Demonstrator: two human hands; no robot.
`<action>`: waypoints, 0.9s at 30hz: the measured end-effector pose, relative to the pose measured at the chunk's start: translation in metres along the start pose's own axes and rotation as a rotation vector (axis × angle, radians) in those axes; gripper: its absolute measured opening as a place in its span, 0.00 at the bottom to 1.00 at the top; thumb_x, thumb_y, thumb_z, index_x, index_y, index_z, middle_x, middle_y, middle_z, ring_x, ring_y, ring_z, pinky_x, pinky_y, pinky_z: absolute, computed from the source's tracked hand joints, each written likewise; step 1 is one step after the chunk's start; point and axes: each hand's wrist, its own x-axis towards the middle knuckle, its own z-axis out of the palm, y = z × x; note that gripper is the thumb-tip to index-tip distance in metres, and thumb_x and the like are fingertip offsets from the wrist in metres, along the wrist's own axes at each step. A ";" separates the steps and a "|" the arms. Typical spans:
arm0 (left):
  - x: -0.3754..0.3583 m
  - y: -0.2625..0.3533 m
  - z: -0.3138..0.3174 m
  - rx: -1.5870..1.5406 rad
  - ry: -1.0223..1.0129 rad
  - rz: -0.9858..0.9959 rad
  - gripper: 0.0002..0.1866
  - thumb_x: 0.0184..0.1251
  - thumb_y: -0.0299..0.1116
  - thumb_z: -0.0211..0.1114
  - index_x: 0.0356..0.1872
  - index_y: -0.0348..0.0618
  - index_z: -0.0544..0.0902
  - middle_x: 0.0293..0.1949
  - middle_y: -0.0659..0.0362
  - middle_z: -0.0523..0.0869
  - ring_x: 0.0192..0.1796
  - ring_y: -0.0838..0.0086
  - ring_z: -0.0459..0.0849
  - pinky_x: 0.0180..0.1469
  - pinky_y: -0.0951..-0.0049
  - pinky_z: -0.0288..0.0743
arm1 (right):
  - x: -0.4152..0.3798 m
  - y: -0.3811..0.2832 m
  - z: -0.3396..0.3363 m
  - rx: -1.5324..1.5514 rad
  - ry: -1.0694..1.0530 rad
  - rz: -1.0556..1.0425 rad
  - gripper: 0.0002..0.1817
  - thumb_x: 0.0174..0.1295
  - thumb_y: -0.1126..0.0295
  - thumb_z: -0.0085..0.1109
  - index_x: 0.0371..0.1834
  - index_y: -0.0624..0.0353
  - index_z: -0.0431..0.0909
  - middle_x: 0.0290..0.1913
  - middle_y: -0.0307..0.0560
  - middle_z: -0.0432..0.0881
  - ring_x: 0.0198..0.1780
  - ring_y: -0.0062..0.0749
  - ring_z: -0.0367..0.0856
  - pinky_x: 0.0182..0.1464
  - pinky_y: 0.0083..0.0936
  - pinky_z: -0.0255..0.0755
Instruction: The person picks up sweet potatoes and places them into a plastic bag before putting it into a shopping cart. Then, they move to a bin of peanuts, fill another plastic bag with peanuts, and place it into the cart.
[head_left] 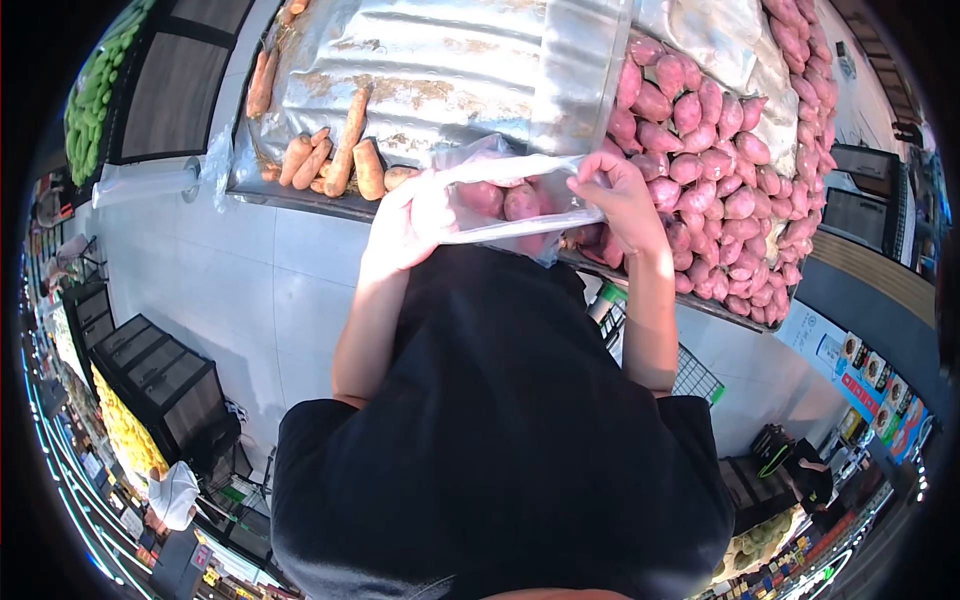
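A clear plastic bag is stretched between my two hands at the front edge of the produce stand, its mouth spread wide. My left hand grips the left end of the rim. At the other end, my right hand pinches the rim between thumb and fingers. Several pink sweet potatoes show through the mouth and appear to lie inside the bag. Close by on the right is a big heap of sweet potatoes.
Carrots lie at the front left of the stand, on a silvery ridged sheet. Below my right forearm is a green-edged shopping cart. Dark crates stand at left; other people are farther off.
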 end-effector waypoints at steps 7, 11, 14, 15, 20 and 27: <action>0.016 0.003 -0.002 0.429 0.076 0.047 0.08 0.72 0.36 0.57 0.42 0.42 0.77 0.27 0.65 0.77 0.27 0.80 0.76 0.29 0.78 0.70 | -0.001 0.017 0.024 -0.880 0.242 -0.208 0.17 0.61 0.72 0.59 0.53 0.63 0.78 0.44 0.49 0.76 0.44 0.41 0.78 0.49 0.30 0.71; 0.028 -0.021 -0.002 0.897 0.278 0.456 0.04 0.72 0.30 0.57 0.40 0.41 0.77 0.24 0.68 0.75 0.26 0.87 0.70 0.29 0.84 0.65 | -0.013 0.018 0.050 -1.318 0.515 -0.296 0.20 0.57 0.72 0.61 0.55 0.61 0.77 0.56 0.51 0.73 0.46 0.46 0.78 0.51 0.36 0.72; 0.028 -0.026 0.011 1.064 0.276 0.669 0.04 0.72 0.28 0.56 0.40 0.39 0.77 0.26 0.69 0.75 0.27 0.88 0.69 0.31 0.84 0.65 | -0.018 0.018 0.060 -1.467 0.652 -0.641 0.19 0.52 0.75 0.61 0.51 0.60 0.78 0.55 0.49 0.75 0.47 0.46 0.79 0.51 0.38 0.73; 0.031 -0.025 0.014 1.165 0.228 0.795 0.07 0.69 0.30 0.60 0.41 0.37 0.76 0.28 0.63 0.79 0.28 0.82 0.73 0.33 0.80 0.69 | -0.016 0.022 0.061 -1.272 0.418 -0.762 0.18 0.53 0.77 0.60 0.49 0.60 0.78 0.51 0.48 0.78 0.47 0.45 0.79 0.52 0.37 0.74; 0.038 -0.021 0.036 1.711 0.240 0.881 0.11 0.60 0.33 0.67 0.38 0.37 0.79 0.27 0.52 0.83 0.28 0.65 0.82 0.35 0.69 0.75 | -0.015 0.049 0.063 -1.132 0.169 -0.580 0.07 0.60 0.75 0.55 0.41 0.58 0.78 0.38 0.47 0.82 0.38 0.44 0.82 0.41 0.37 0.76; 0.091 0.005 -0.005 1.519 0.415 0.832 0.09 0.63 0.33 0.63 0.28 0.37 0.79 0.15 0.57 0.77 0.17 0.75 0.72 0.23 0.71 0.65 | -0.025 0.046 0.045 -1.091 0.285 -0.183 0.20 0.58 0.62 0.62 0.51 0.57 0.75 0.46 0.52 0.80 0.43 0.50 0.82 0.41 0.42 0.78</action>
